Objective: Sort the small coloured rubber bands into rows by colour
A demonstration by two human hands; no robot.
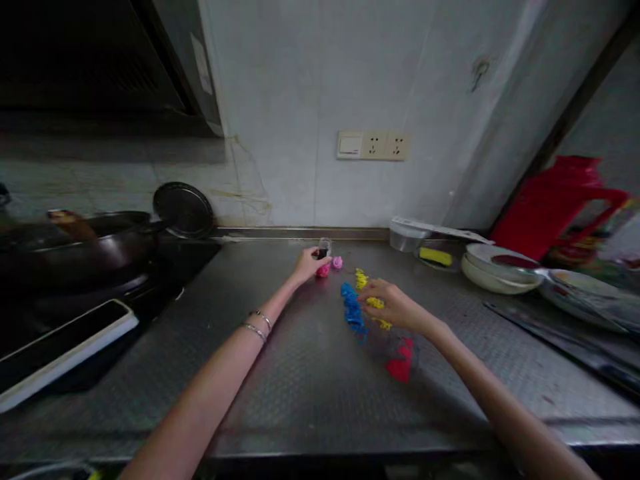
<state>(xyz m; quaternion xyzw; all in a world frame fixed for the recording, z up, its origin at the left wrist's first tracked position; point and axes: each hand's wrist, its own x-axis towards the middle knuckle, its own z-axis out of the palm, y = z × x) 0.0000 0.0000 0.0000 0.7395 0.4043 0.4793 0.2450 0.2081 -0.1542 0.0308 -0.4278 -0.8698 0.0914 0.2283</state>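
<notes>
At the back middle of the counter, my left hand [306, 264] has its thumb and fingers closed round a small clear container [325, 244] with something dark in it. Close below those fingers sits a pinkish-red, rose-like piece [323, 271], and a lighter pink one [337, 263] lies just to the right. My right hand [393, 305] is over a row of curly yellow pieces [361, 277], fingers bent together; what they pinch, if anything, is hidden. A row of curly blue pieces [353, 308] runs left of it. Nearer me lies a red, flat-looking piece [400, 363], apparently with clear plastic.
On the left, a wok [95, 247] stands on the stove, with a round dark lid [183, 210] against the wall. To the right are a clear tub [404, 235], a yellow sponge [435, 257], stacked bowls [493, 277] and a red jug [555, 207].
</notes>
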